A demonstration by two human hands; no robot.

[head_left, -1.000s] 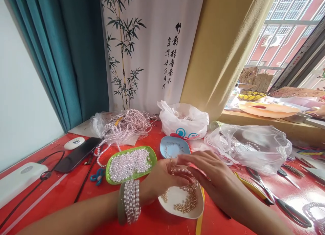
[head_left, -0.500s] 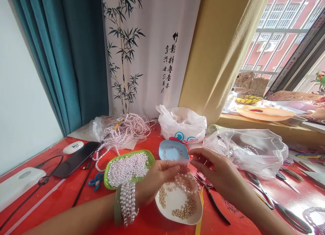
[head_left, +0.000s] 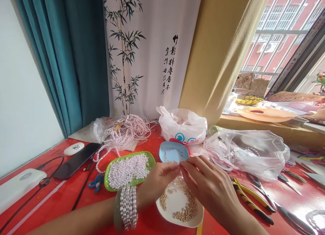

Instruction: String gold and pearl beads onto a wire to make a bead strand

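Note:
My left hand (head_left: 162, 175) is closed in a pinch above the white dish (head_left: 171, 214), its fingertips meeting those of my right hand (head_left: 209, 181). My right hand's fingers are also closed and bent downward. Whatever lies between the fingertips is too small and too covered to make out. Gold beads (head_left: 186, 211) lie in the white dish, partly hidden under both hands. Just beyond the fingertips sits a blue dish (head_left: 174, 147) with small bits in it. Left of my left hand is a green tray (head_left: 108, 187) of white pearl beads (head_left: 128, 170).
Pink bead strands (head_left: 129, 130) are heaped at the back left, near a phone (head_left: 76, 160). A white bag (head_left: 182, 126) and a clear plastic bag (head_left: 266, 154) stand behind my hands. Yellow-and-black pliers (head_left: 251, 201) and scissors (head_left: 286, 214) lie to the right.
My right hand has moved left, and its fingertips now meet my left hand's. It now covers the dark-handled pliers beside the dish. The yellow-and-black pliers have come into clear view.

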